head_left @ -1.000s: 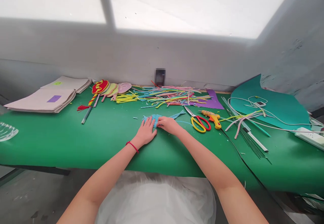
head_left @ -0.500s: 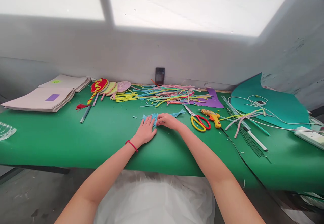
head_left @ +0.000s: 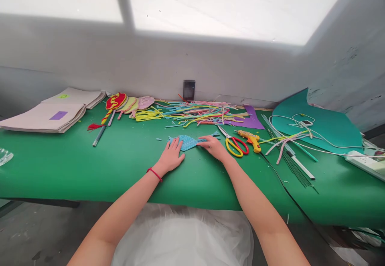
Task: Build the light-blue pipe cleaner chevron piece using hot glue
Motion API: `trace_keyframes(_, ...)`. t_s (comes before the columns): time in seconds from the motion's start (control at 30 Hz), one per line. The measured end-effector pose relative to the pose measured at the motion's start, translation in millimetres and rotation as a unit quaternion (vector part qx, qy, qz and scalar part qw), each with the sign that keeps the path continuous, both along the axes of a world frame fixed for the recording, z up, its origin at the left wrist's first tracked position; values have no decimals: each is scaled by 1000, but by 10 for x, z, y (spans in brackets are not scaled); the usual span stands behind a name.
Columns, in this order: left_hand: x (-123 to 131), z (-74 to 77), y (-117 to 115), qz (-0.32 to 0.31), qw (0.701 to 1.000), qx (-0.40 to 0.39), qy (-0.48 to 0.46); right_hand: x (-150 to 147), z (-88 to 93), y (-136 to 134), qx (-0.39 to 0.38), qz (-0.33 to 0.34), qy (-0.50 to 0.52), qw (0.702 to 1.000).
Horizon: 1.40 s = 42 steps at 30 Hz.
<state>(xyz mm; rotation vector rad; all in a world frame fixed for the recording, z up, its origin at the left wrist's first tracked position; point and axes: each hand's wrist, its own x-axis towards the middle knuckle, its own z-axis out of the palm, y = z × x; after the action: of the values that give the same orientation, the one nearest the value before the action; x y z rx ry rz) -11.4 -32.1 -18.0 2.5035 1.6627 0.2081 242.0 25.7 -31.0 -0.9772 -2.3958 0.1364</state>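
Note:
A light-blue piece of pipe cleaners (head_left: pixel 189 143) lies on the green table, its rows side by side, narrowing at the right and splaying into loose ends. Spread flat on its left end, my left hand (head_left: pixel 171 156) presses it down, fingers straight. My right hand (head_left: pixel 214 147) has its fingers closed around the narrow right part; the fingertips partly hide it. Just right of that hand lie scissors (head_left: pixel 237 146) with one red and one yellow handle. Beside them is a yellow glue gun (head_left: pixel 252 138) with a black cord.
Behind my hands lies a heap of coloured pipe cleaners (head_left: pixel 198 113) with a purple sheet (head_left: pixel 254 119). Finished round pieces on sticks (head_left: pixel 116 101) and paper stacks (head_left: pixel 45 115) are at the left. At the right are a teal sheet (head_left: pixel 325 127), wires, cables and a power strip (head_left: pixel 365 163).
My right hand has slid rightward along the blue piece to its narrow part, uncovering the middle. My left hand stays flat on the left end.

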Motion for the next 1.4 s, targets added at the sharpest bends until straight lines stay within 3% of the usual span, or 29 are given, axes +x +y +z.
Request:
trace_keyframes(0.43,-10,-9,5,-2,1000,-6,6,-76,-1,-247,-84,-23,2,996)
trace_keyframes(0.93,34,-66,47,29,999,14,12,-130,42,-262,-56,-26,-2,998)
trace_keyframes(1.17,41,-56,52,25,999,17,14,-187,54,-311,-114,-21,30,993)
trace_keyframes(1.4,29,-54,49,21,1000,18,4,-223,41,-291,-110,-37,36,993)
